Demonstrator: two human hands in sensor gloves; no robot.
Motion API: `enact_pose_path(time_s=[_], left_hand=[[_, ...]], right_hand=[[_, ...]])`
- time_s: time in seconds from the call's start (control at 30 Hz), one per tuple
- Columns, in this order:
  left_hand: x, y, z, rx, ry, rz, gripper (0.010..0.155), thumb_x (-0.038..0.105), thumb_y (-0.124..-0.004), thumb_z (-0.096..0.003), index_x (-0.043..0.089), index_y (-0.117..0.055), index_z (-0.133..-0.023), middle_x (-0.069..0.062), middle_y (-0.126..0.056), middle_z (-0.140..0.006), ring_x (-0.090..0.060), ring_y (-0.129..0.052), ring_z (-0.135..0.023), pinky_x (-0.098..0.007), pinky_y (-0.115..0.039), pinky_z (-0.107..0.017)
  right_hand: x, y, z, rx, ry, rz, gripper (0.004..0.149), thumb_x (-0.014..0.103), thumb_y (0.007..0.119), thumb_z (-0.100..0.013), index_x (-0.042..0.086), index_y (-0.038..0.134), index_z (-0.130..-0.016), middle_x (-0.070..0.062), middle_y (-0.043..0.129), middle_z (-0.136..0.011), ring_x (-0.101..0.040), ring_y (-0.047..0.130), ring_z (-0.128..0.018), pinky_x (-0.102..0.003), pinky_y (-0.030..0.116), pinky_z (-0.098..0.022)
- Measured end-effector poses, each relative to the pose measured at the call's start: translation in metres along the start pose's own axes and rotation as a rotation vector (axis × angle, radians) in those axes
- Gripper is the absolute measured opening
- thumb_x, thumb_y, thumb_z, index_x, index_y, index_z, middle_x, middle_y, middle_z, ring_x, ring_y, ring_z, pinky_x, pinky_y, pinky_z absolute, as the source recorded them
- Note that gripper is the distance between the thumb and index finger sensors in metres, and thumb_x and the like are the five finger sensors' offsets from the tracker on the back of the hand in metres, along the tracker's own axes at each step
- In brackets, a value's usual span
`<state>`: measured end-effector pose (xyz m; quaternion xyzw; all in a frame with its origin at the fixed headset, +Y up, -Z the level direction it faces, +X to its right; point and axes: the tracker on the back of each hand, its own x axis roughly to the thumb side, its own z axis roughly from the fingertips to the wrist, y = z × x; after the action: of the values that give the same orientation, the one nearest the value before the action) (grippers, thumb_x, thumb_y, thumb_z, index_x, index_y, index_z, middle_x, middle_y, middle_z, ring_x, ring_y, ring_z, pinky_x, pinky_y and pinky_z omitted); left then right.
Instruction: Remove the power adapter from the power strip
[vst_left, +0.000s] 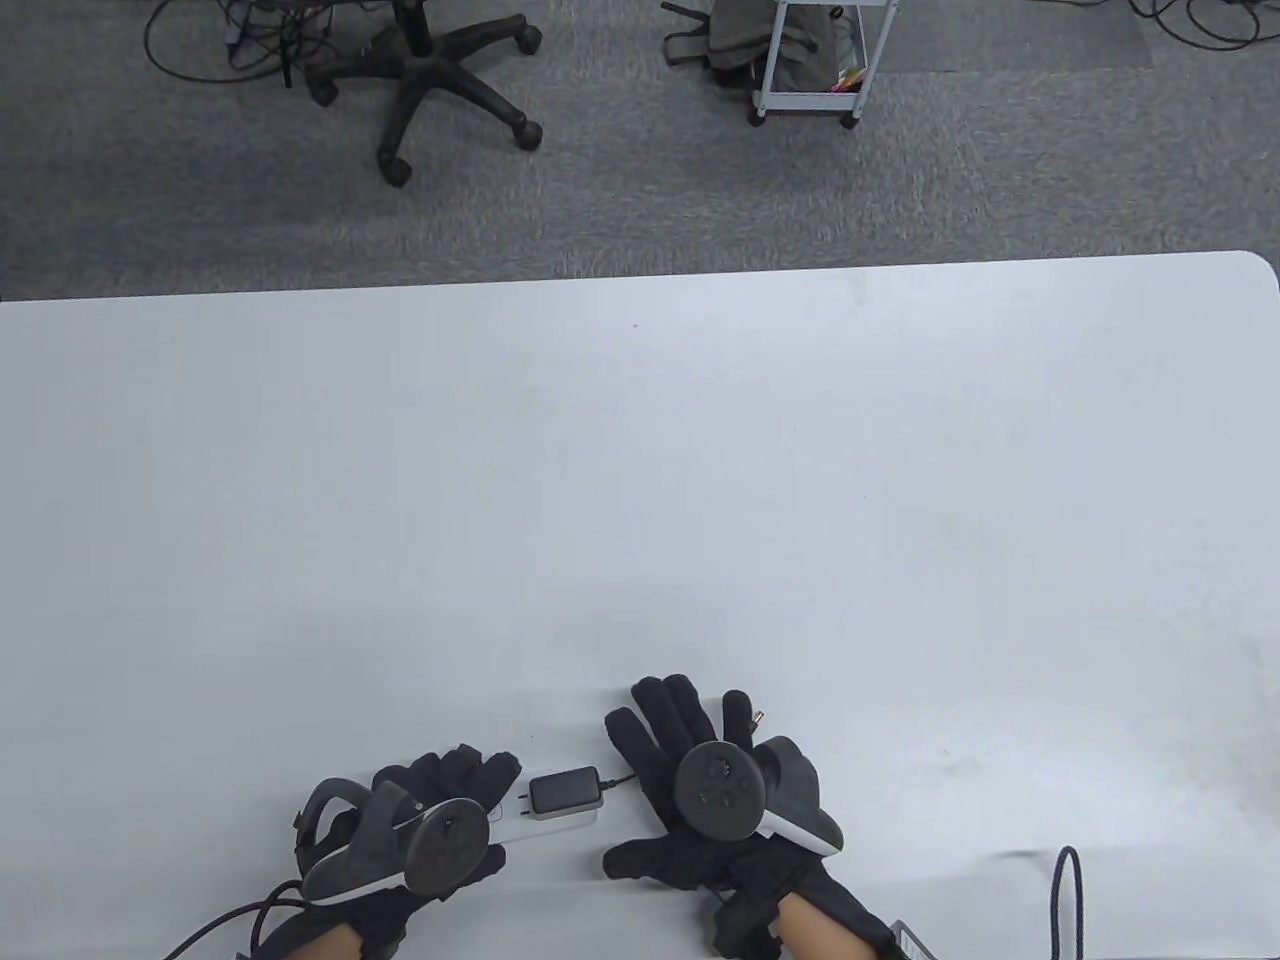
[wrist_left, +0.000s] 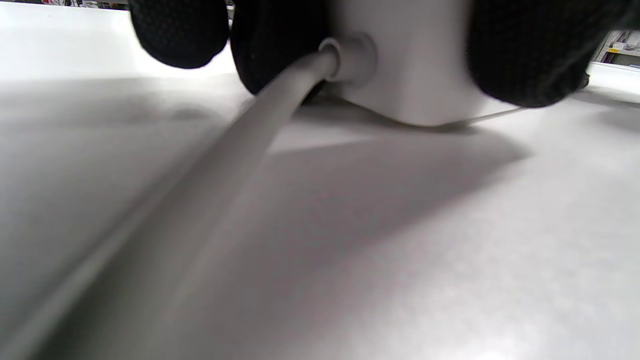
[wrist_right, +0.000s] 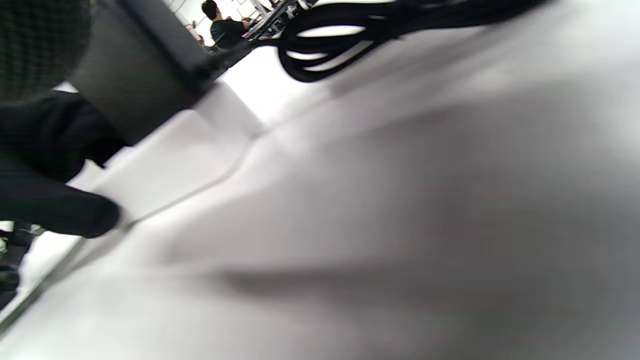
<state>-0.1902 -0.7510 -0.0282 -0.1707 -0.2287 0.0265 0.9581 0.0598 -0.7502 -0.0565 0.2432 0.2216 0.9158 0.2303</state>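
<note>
1. At the table's (vst_left: 640, 450) near edge, the left hand (vst_left: 420, 830) clamps down on the white power strip (wrist_left: 415, 75); the left wrist view shows gloved fingers (wrist_left: 525, 50) on either side of its end, beside the thick white cord (wrist_left: 280, 115) that leaves it.
2. Just beyond, between the hands, lies the power adapter (vst_left: 565, 792): a small dark block with a pale base, its two prongs pointing toward the strip and appearing clear of it, though only just.
3. The right hand (vst_left: 700, 780) lies flat, fingers spread; whether they press the adapter's thin black cable (vst_left: 622, 779) cannot be told.
4. The adapter looks light, rigid and smooth-sided; it is best pinched across its body, not pulled by the cable.
5. Far beyond, an office chair (vst_left: 430, 80) stands on grey carpet.
</note>
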Motion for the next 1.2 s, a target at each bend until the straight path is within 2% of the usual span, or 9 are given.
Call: enact_pose_path(time_s=[0.1,0.23,0.27,0.33,0.4,0.67,0.77,0.9,1.2], left_hand=[[0.001,0.000,-0.001,-0.006,0.004,0.003,0.081,0.059,-0.083,-0.0371,0.026,-0.052,-0.105,-0.009,-0.067,-0.103,-0.024,-0.086,-0.066,-0.049,-0.068,-0.061],[0.001,0.000,-0.001,-0.006,0.008,-0.002,0.081,0.059,-0.083,-0.0368,0.026,-0.052,-0.105,-0.008,-0.067,-0.103,-0.024,-0.086,-0.066,-0.049,-0.069,-0.061],[0.000,0.000,-0.001,-0.005,0.009,0.005,0.081,0.059,-0.083,-0.0368,0.026,-0.053,-0.105,-0.007,-0.067,-0.103,-0.024,-0.086,-0.066,-0.049,-0.069,-0.061],[-0.001,0.000,-0.001,-0.008,0.006,0.019,0.081,0.059,-0.083,-0.0369,0.026,-0.053,-0.105,-0.007,-0.067,-0.103,-0.024,-0.086,-0.066,-0.049,-0.069,-0.061],[0.000,0.000,-0.001,-0.007,0.004,0.015,0.081,0.059,-0.083,-0.0368,0.026,-0.053,-0.105,-0.008,-0.067,-0.103,-0.024,-0.086,-0.066,-0.049,-0.068,-0.061],[0.001,0.002,0.000,0.026,0.010,0.039,0.080,0.064,-0.079,-0.0366,0.026,-0.057,-0.104,-0.009,-0.071,-0.102,-0.026,-0.088,-0.065,-0.049,-0.070,-0.060],[0.002,0.003,0.000,0.042,0.008,0.053,0.080,0.065,-0.077,-0.0357,0.026,-0.061,-0.103,-0.011,-0.074,-0.101,-0.027,-0.089,-0.064,-0.050,-0.070,-0.059],[0.006,0.001,-0.001,0.036,-0.017,0.052,0.081,0.066,-0.076,-0.0353,0.029,-0.058,-0.105,-0.012,-0.072,-0.103,-0.028,-0.088,-0.064,-0.050,-0.070,-0.059],[0.008,0.001,0.000,0.036,-0.025,0.089,0.085,0.066,-0.079,-0.0332,0.025,-0.060,-0.105,-0.011,-0.072,-0.104,-0.029,-0.089,-0.064,-0.051,-0.070,-0.059]], right_hand=[[0.026,0.003,-0.009,-0.003,-0.076,0.000,0.105,0.078,0.074,-0.022,0.054,-0.002,-0.089,0.004,0.004,-0.116,-0.027,0.017,-0.114,-0.059,0.000,-0.071],[0.051,0.015,-0.020,0.035,-0.095,0.117,0.106,0.077,0.077,-0.019,0.053,0.003,-0.092,-0.002,0.015,-0.115,-0.030,0.043,-0.111,-0.063,0.012,-0.074],[0.051,0.014,-0.021,-0.015,-0.092,0.158,0.105,0.077,0.078,-0.018,0.051,0.011,-0.095,-0.002,0.021,-0.115,-0.029,0.053,-0.106,-0.063,0.016,-0.075],[0.049,0.012,-0.022,-0.047,-0.101,0.140,0.103,0.075,0.080,-0.018,0.048,0.022,-0.099,-0.001,0.035,-0.114,-0.029,0.065,-0.098,-0.064,0.023,-0.075],[0.047,0.014,-0.021,-0.013,-0.101,0.093,0.100,0.072,0.083,-0.020,0.047,0.027,-0.099,-0.002,0.040,-0.112,-0.031,0.065,-0.096,-0.064,0.029,-0.075],[0.045,0.016,-0.018,0.014,-0.084,0.094,0.095,0.061,0.087,-0.026,0.048,0.025,-0.098,-0.002,0.041,-0.108,-0.033,0.064,-0.093,-0.060,0.036,-0.076],[0.044,0.015,-0.017,-0.022,-0.080,0.082,0.082,0.050,0.085,-0.034,0.048,0.032,-0.097,-0.002,0.051,-0.104,-0.033,0.069,-0.089,-0.058,0.041,-0.075],[0.042,0.010,-0.016,-0.052,-0.078,0.032,0.063,0.039,0.082,-0.039,0.037,0.051,-0.094,-0.004,0.067,-0.095,-0.035,0.081,-0.077,-0.056,0.051,-0.073],[0.042,0.009,-0.013,-0.050,-0.076,0.033,0.061,0.040,0.088,-0.035,0.027,0.062,-0.089,-0.006,0.075,-0.088,-0.036,0.088,-0.068,-0.053,0.062,-0.067]])
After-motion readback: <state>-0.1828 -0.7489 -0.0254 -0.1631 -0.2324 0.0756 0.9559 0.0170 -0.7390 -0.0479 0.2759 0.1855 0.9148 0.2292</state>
